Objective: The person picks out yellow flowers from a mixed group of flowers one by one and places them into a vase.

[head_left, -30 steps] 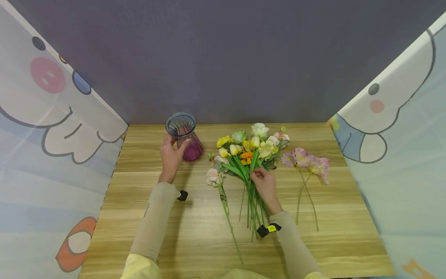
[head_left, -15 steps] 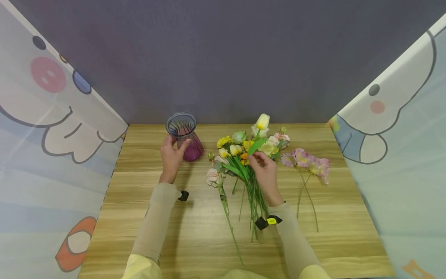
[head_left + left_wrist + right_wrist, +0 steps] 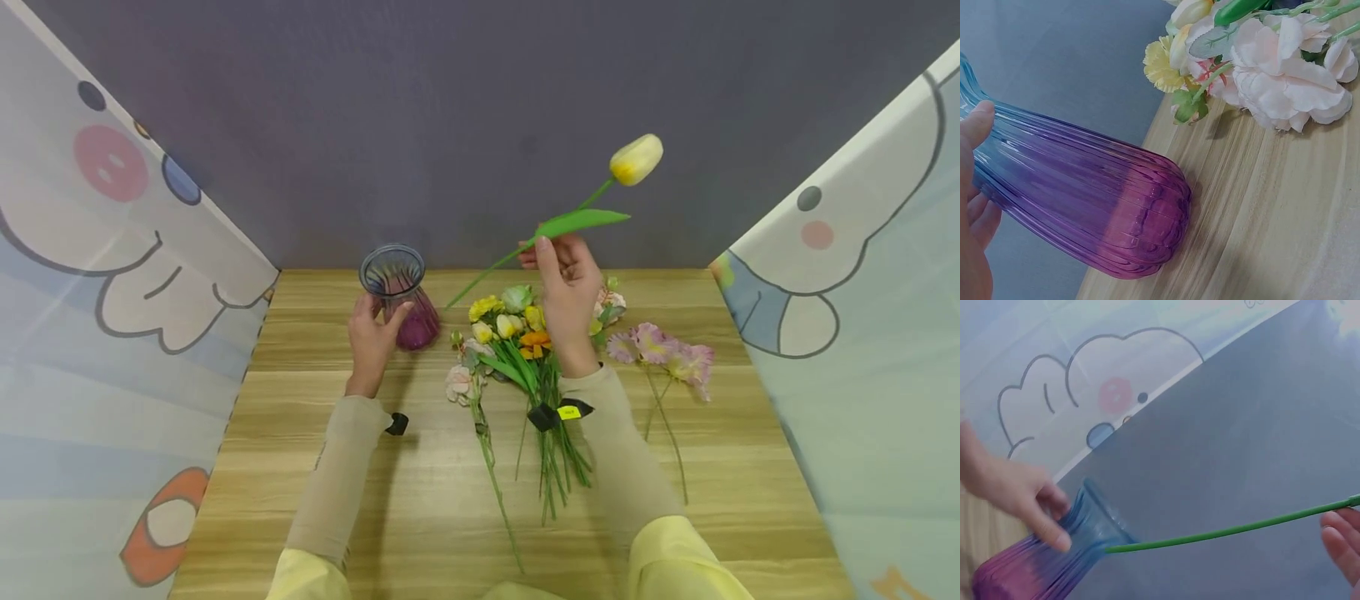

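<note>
My left hand (image 3: pixel 369 340) grips the neck of a ribbed glass vase (image 3: pixel 417 323), blue at the rim and purple toward the base. In the left wrist view the vase's purple body (image 3: pixel 1085 181) stands on the wooden table. Raised above the flowers, my right hand (image 3: pixel 572 296) pinches the green stem of a pale yellow tulip (image 3: pixel 636 160). The bloom points up and right, and the stem's lower end slants down-left toward the vase. In the right wrist view the tulip stem (image 3: pixel 1229 532) overlaps the vase's rim. My right forearm covers part of the bunch below.
A bunch of artificial flowers (image 3: pixel 516 298), with several yellow, orange and green heads, lies mid-table. Left of it is a pale pink flower (image 3: pixel 460 383) on a long stem. Pink-purple flowers (image 3: pixel 667 348) lie to the right. A grey wall (image 3: pixel 480 125) rises behind the table.
My right hand has drawn the tulip out of the bunch, lifted it up and away, and tilted its stem toward the vase. The left hand stays on the vase.
</note>
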Available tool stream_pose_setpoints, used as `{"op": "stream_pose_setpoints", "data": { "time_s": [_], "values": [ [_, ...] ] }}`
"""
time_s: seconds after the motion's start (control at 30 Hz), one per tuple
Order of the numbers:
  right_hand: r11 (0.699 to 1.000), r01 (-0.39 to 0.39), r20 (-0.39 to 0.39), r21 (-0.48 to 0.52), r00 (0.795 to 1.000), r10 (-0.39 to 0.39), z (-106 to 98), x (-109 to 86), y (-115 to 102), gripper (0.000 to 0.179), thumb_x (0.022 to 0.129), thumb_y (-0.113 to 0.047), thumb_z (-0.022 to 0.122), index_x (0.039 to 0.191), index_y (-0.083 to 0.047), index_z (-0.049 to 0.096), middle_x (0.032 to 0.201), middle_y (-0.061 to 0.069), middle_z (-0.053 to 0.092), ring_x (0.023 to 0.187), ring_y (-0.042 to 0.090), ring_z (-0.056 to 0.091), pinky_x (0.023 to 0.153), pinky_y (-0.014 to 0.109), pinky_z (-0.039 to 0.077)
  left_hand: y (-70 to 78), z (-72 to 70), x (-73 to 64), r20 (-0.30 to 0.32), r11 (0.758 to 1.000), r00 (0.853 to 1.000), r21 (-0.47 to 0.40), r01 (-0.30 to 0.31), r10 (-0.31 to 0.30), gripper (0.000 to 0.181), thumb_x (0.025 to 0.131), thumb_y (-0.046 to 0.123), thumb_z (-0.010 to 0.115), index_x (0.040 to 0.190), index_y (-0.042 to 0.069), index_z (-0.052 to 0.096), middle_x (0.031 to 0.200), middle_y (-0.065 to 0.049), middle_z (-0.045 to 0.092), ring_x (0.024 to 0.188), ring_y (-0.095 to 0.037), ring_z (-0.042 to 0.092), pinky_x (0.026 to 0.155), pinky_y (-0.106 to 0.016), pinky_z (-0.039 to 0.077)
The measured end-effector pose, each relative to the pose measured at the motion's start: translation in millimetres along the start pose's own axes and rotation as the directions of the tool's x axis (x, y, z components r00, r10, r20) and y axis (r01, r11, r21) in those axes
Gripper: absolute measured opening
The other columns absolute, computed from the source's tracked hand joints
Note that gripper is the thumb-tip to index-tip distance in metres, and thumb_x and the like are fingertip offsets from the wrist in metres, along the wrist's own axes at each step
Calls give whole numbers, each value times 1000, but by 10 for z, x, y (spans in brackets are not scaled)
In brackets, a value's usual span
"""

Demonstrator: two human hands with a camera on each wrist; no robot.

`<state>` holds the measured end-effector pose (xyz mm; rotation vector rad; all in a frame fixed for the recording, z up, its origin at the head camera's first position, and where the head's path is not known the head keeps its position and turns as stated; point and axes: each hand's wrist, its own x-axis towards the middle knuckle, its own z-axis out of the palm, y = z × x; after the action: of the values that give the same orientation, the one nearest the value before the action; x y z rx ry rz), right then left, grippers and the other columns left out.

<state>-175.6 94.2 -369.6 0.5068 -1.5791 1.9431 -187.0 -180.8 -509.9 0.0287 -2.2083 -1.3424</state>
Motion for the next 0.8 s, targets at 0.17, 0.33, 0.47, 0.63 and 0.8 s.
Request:
{"op": "stream_pose_setpoints", "data": {
  "time_s": [0.17, 0.33, 0.47, 0.63, 0.8],
  "values": [
    [995, 90, -74, 29, 993, -88, 255, 169, 27, 20, 105, -3, 54, 119, 1, 67, 99, 20, 74, 84, 21, 73, 80, 39, 61, -5, -7, -26, -11, 1000, 1000, -7, 3, -4, 47, 84, 17, 88, 114, -9, 65, 113, -27, 67, 110, -41, 68, 100, -48, 56],
    [997, 74, -43, 30, 996, -73, 536, 160, 183, 18, 105, -3, 55, 117, 8, 64, 100, 28, 72, 85, 26, 73, 80, 46, 61, -8, 1, -25, -16, 1000, 1000, 13, -12, 12, 48, 83, 19, 89, 113, -9, 65, 112, -27, 67, 109, -42, 68, 98, -50, 57],
    [988, 74, 80, -139, 995, -63, 717, 63, 371, 23, 104, -6, 60, 121, 9, 64, 101, 25, 74, 82, 32, 73, 75, 44, 62, 4, 12, -9, -15, 1000, 1000, 21, -20, 20, 48, 83, 20, 88, 113, -9, 64, 110, -27, 67, 109, -42, 67, 98, -50, 57],
    [926, 95, 236, -366, 972, -6, 845, -109, 583, 28, 104, -14, 63, 129, -2, 68, 98, 13, 76, 78, 23, 71, 69, 32, 60, 15, 10, -11, -9, 999, 1000, 30, -17, 17, 48, 83, 19, 88, 112, -10, 64, 110, -29, 66, 109, -43, 67, 97, -51, 57],
    [875, 55, 297, -480, 949, 104, 864, -281, 745, 28, 105, -17, 61, 128, -3, 70, 100, 13, 77, 83, 22, 72, 70, 32, 61, 8, -2, -19, 4, 1000, 1000, 23, -7, 7, 50, 85, 21, 87, 116, -10, 63, 113, -30, 66, 110, -44, 67, 98, -53, 56]
  ]
}}
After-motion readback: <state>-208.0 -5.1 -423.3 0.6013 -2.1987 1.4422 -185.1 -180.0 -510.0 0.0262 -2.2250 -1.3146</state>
